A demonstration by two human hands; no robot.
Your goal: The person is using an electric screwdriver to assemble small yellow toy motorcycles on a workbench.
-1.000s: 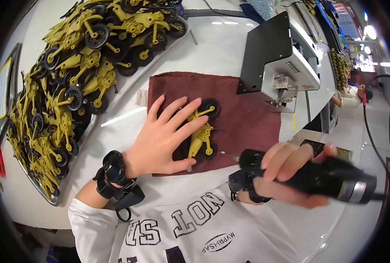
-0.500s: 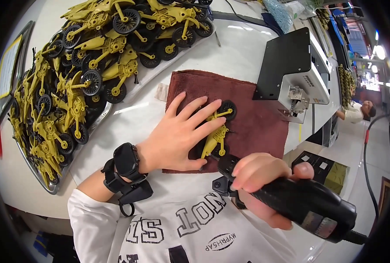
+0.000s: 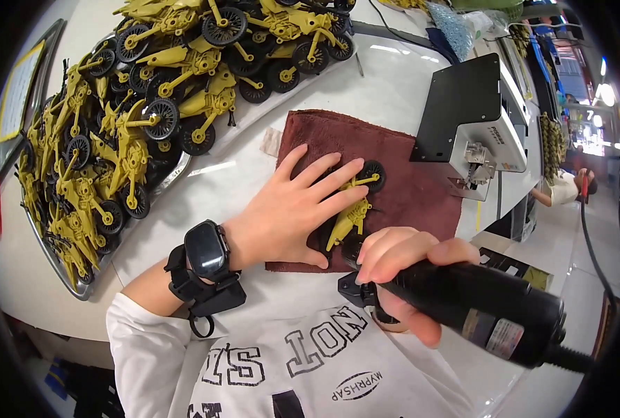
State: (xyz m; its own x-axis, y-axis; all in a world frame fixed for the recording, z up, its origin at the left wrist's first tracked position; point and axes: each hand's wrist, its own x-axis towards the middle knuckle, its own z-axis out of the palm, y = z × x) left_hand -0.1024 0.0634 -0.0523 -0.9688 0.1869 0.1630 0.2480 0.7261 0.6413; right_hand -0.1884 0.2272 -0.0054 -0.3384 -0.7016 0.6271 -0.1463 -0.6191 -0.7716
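My left hand (image 3: 289, 210) lies flat with its fingers spread, pressing on a yellow and black toy motorcycle (image 3: 352, 214) and the cloth around it. The toy rests on its side on a folded dark red cloth (image 3: 418, 209), partly hidden under my fingers. In my right hand (image 3: 409, 272) is a thick black electric screwdriver (image 3: 487, 306), its cord trailing off to the right. The screwdriver's front end points at the near end of the toy. My fingers hide its tip, so whether it touches cannot be told.
A heap of similar toy motorcycles (image 3: 132, 139) fills a metal tray (image 3: 80, 291) at the left. Beyond the cloth's right side stands a black and white screw feeder (image 3: 463, 118). A clear bag of light blue beads (image 3: 451, 31) lies far back. Another person (image 3: 564, 188) is at the right.
The screwdriver in my right hand has moved closer to the toy's near end. My left hand keeps its place on the toy. The whole view has shifted a little.
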